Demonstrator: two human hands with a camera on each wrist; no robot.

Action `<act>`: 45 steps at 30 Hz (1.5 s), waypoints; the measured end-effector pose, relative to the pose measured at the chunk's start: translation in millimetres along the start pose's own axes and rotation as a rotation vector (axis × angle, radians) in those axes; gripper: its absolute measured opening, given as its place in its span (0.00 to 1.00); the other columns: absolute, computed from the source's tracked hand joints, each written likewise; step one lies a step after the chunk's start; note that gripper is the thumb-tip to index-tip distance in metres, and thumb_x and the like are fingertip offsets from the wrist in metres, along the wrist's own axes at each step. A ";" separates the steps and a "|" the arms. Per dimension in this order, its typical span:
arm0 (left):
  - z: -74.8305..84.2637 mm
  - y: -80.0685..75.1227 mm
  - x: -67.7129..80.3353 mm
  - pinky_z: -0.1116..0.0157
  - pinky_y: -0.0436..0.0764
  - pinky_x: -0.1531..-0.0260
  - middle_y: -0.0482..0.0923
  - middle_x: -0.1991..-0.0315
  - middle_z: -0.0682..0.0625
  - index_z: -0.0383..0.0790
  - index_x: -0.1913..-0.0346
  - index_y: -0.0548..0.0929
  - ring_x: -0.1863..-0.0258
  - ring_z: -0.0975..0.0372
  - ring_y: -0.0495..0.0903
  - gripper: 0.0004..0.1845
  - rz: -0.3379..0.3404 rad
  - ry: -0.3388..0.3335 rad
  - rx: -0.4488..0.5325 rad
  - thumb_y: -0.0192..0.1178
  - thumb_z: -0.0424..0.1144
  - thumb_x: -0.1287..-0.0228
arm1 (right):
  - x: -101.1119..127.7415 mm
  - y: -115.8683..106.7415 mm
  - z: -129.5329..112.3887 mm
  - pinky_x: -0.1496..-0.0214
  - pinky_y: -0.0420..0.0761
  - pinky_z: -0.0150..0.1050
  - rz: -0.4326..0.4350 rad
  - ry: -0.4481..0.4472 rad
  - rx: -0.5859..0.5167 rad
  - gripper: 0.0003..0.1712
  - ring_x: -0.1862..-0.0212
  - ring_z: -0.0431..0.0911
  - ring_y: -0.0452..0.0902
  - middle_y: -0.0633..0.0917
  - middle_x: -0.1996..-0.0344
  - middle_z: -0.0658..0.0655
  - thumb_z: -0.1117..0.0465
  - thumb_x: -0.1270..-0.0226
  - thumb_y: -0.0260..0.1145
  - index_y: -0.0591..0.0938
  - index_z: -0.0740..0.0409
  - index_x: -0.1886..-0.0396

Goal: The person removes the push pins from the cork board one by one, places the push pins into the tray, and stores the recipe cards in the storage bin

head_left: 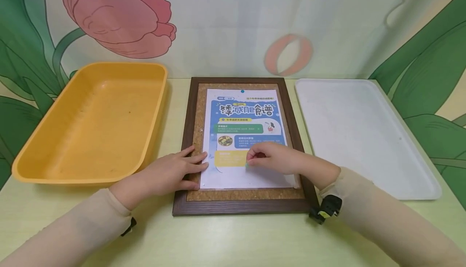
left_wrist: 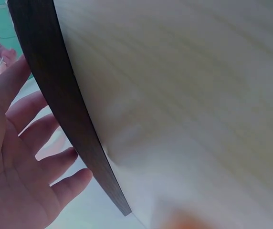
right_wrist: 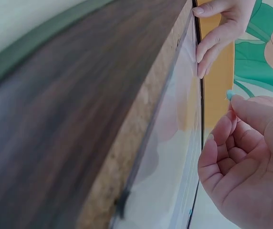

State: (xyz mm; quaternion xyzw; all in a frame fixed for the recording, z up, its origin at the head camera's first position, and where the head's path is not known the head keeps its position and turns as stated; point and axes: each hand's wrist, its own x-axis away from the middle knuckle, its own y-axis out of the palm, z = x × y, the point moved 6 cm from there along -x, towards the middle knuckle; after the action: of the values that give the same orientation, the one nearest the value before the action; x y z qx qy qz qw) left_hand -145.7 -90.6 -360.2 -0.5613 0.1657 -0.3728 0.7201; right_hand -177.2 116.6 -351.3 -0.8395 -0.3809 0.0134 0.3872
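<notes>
A cork board in a dark wooden frame (head_left: pixel 182 145) lies flat on the table. On it is a blue and white printed sheet (head_left: pixel 247 109), with a blue pushpin (head_left: pixel 243 91) at its top edge. My left hand (head_left: pixel 194 168) lies flat with straight fingers on the sheet's lower left edge and the frame (left_wrist: pixel 60 95). My right hand (head_left: pixel 252 160) hovers over the sheet's lower middle and pinches a small teal pushpin (right_wrist: pixel 229 95) between thumb and forefinger. In the left wrist view the left hand (left_wrist: pixel 22 157) shows spread fingers.
An empty yellow plastic bin (head_left: pixel 91 121) stands left of the board. A flat white tray (head_left: pixel 364 137) lies to its right. A wall with painted flowers rises behind the pale green table (head_left: pixel 233 238).
</notes>
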 end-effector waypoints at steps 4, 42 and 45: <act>0.7 -0.8 0.0 0.45 0.65 0.43 0.62 0.33 0.43 0.41 0.37 0.72 0.34 0.38 0.54 0.31 -0.002 -0.007 -0.005 0.63 0.50 0.42 | 3.2 -3.9 5.5 0.64 0.69 0.36 0.015 0.004 -0.002 0.05 0.68 0.43 0.70 0.77 0.73 0.49 0.61 0.32 0.59 0.78 0.56 0.67; -7.3 -6.1 18.4 0.51 0.69 0.45 0.49 0.32 0.27 0.46 0.34 0.70 0.33 0.41 0.53 0.37 -0.058 -0.100 -0.017 0.63 0.58 0.46 | 37.3 -44.9 57.9 0.64 0.71 0.39 0.170 0.119 -0.018 0.08 0.66 0.47 0.70 0.79 0.70 0.55 0.62 0.31 0.58 0.79 0.63 0.63; -8.3 -4.4 18.1 0.52 0.71 0.47 0.48 0.31 0.28 0.46 0.34 0.70 0.32 0.42 0.52 0.37 -0.072 -0.113 -0.008 0.64 0.58 0.46 | 41.3 -47.9 64.7 0.61 0.71 0.40 0.186 0.141 -0.012 0.09 0.65 0.48 0.70 0.79 0.69 0.55 0.61 0.31 0.58 0.79 0.63 0.63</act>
State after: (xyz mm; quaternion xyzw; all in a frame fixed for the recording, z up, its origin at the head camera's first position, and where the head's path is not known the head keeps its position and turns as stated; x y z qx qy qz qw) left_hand -140.7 -109.8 -355.4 -0.5900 0.1061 -0.3655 0.7121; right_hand -198.6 204.6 -353.6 -0.8724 -0.2732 -0.0123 0.4052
